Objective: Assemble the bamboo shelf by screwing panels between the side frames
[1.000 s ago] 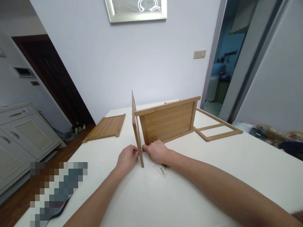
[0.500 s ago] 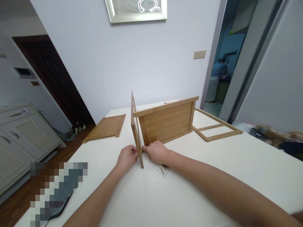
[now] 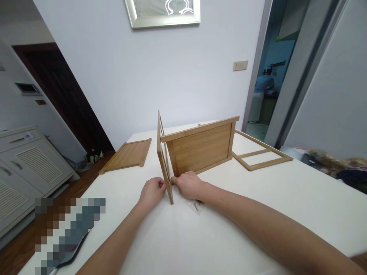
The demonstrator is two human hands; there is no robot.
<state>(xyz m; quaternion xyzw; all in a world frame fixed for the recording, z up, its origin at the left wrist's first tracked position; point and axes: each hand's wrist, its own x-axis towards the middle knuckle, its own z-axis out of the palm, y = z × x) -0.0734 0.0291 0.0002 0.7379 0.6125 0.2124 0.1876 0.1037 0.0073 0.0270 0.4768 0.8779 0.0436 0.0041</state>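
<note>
The white table (image 3: 286,187) carries all the wooden parts. Largest among them, the solid wooden panel (image 3: 203,147) stands on its long edge and runs off to the right; compared with a second ago, it sits very slightly farther left. The slim open frame (image 3: 164,168) stands upright across its left end and has shifted left with it, only a touch. The two meet at about the same corner as before, so the change reads as a small adjustment there, not a new arrangement; whether the joint is fastened cannot be told.

The flat open frame (image 3: 269,163) lies behind and to the right, and the flat slatted-looking panel (image 3: 130,154) lies off to the left; neither has moved on the tabletop.

The right hand (image 3: 189,185) is at the panel's lower near corner, its fingertips reaching the inner side of the upright frame. The left hand (image 3: 151,192) is at that frame's outer side, fingers curled together. Whether either hand clamps wood or a small fitting cannot be told.

Smallest, a clear plastic bag (image 3: 190,204) with screws (image 3: 196,206) lies just beside the right hand, partly hidden by it.
</note>
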